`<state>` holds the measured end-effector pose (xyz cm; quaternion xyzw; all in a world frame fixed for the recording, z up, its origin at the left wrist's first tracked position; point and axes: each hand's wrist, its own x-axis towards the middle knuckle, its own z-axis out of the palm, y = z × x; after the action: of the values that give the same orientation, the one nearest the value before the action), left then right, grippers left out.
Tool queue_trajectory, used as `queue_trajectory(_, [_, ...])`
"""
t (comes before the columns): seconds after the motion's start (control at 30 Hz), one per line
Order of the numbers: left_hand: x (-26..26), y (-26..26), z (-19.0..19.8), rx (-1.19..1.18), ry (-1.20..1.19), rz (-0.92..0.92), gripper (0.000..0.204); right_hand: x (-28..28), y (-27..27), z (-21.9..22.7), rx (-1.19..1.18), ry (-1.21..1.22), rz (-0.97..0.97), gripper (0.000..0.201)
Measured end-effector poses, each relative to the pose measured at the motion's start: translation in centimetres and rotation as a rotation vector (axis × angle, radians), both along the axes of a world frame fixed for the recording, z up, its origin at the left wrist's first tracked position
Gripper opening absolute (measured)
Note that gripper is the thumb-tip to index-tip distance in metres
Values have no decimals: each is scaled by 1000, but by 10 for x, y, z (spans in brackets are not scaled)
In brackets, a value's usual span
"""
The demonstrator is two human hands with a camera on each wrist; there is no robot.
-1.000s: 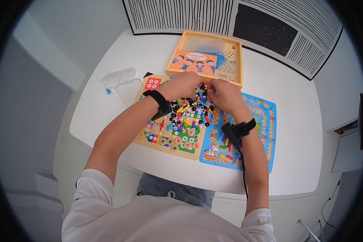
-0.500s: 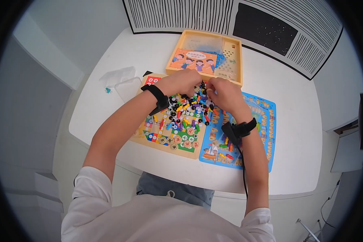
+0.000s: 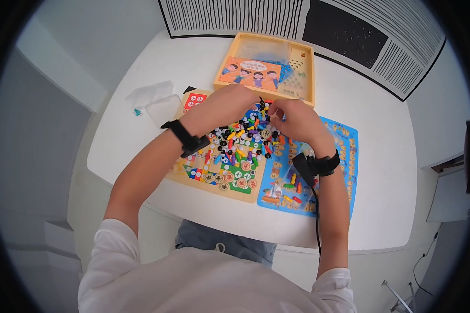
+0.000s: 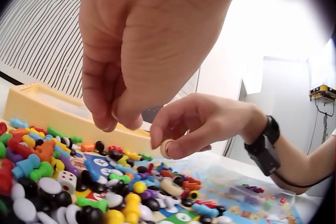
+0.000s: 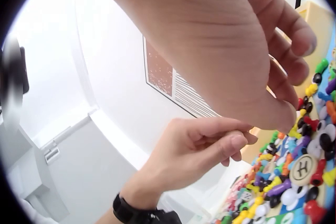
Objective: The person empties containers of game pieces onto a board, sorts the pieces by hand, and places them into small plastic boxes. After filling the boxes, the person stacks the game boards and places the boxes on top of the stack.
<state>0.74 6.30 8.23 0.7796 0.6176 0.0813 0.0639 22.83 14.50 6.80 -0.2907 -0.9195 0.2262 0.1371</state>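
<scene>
My left hand (image 3: pixel 225 106) hovers over a heap of small colored pegs and black and white pieces (image 3: pixel 240 138), thumb and fingertips drawn together. No piece shows between them. Beside it, my right hand (image 3: pixel 299 121) pinches a round wooden disc (image 4: pixel 166 148) between thumb and fingers, just above the heap's right side. Another wooden disc (image 5: pixel 303 169) with a dark character lies on the heap below the right hand. A white die (image 4: pixel 67 180) sits among the pegs. The heap covers much of a printed wooden game board (image 3: pixel 193 183).
Behind the hands stands a shallow wooden box (image 3: pixel 315 78) holding an orange booklet (image 3: pixel 250 73). To the right lies a blue printed board (image 3: pixel 344 172) with a clear container of pegs on it. A clear plastic box (image 3: pixel 164 109) is at the left. Several wooden discs (image 3: pixel 242 183) lie near the board's front.
The left hand has shifted slightly left and away from the body. The right hand has moved slightly right, exposing a wooden disc on the heap. The head view has tilted a little.
</scene>
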Motion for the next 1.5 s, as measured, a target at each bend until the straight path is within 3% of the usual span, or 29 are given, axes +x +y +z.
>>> queue_trajectory(0.07, [5, -32, 6, -16, -4, 45, 28, 2, -6, 11, -37, -49, 17, 15])
queue_trajectory(0.23, [17, -148, 5, 259, -221, 148, 26, -1, -13, 13, -74, -156, 28, 16])
queue_trajectory(0.37, [34, -211, -30, 297, -291, 257, 29, -6, -17, 4, -68, -199, 13, 16])
queue_trajectory(0.43, [40, -228, -44, 219, -432, 432, 34, -10, -20, -1, -35, -207, 19, 17])
queue_trajectory(0.53, [39, -233, -48, 235, -306, 442, 36, -14, -24, -1, -31, -238, 31, 21])
queue_trajectory(0.97, [37, -236, -62, 200, -439, 624, 46, -15, -22, -8, -67, -189, 41, 24])
queue_trajectory(1.13, [37, -236, -61, 190, -493, 632, 45, -9, -26, 20, -110, -150, -39, 24])
queue_trajectory(1.33, [33, -236, -68, 248, -448, 558, 40, 0, -24, 40, -291, -130, 12, 22])
queue_trajectory(1.4, [33, -236, -68, 241, -459, 563, 39, -1, -28, 53, -516, -215, 42, 18])
queue_trajectory(1.43, [34, -236, -68, 231, -468, 568, 37, -1, -26, 52, -513, -217, 42, 18])
queue_trajectory(1.5, [34, -237, -69, 246, -458, 558, 37, 0, -20, 46, -640, -137, 180, 18])
